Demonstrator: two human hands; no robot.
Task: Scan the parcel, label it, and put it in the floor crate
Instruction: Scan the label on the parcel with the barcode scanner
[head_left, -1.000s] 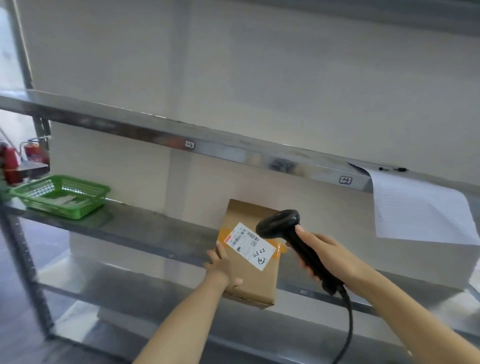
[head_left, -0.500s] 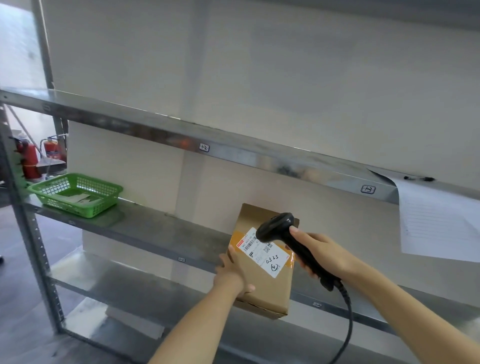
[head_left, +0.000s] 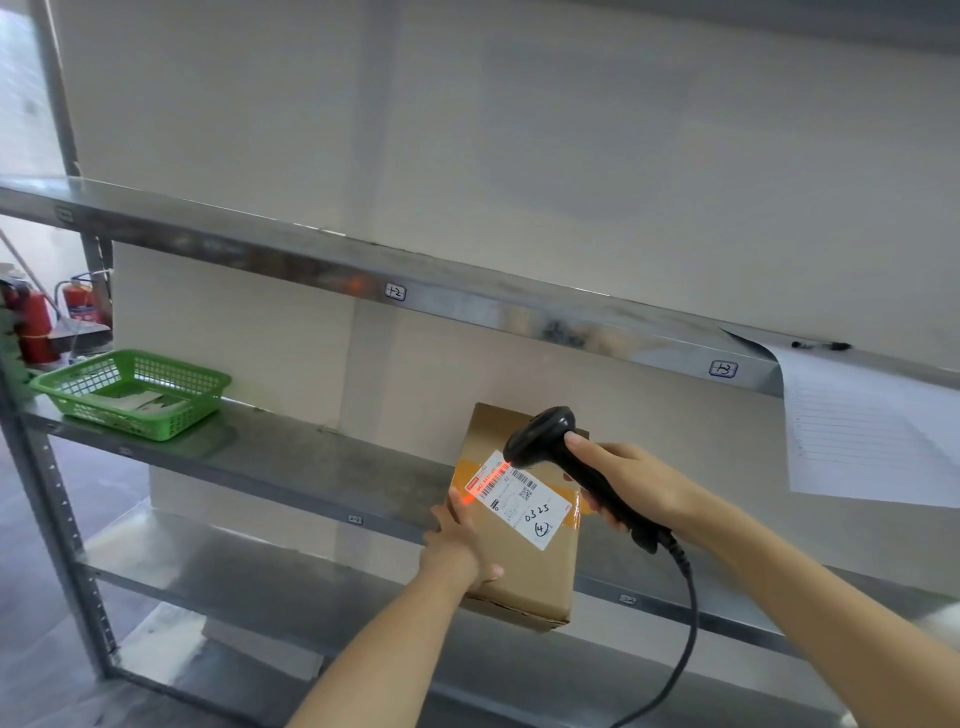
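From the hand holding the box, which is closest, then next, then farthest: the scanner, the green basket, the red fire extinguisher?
From the left hand:
1. Barcode scanner, just right, over the box.
2. Green basket, far left on the shelf.
3. Fire extinguisher, beyond the basket, behind the rack.

A red scan line now glows across the upper left end of the white shipping label (head_left: 522, 496) and spills onto the fingers (head_left: 460, 506) of the left hand (head_left: 457, 545) (neither earlier picture showed it). The barcode scanner (head_left: 543, 436) head has dropped closer to the label, covering its top edge.
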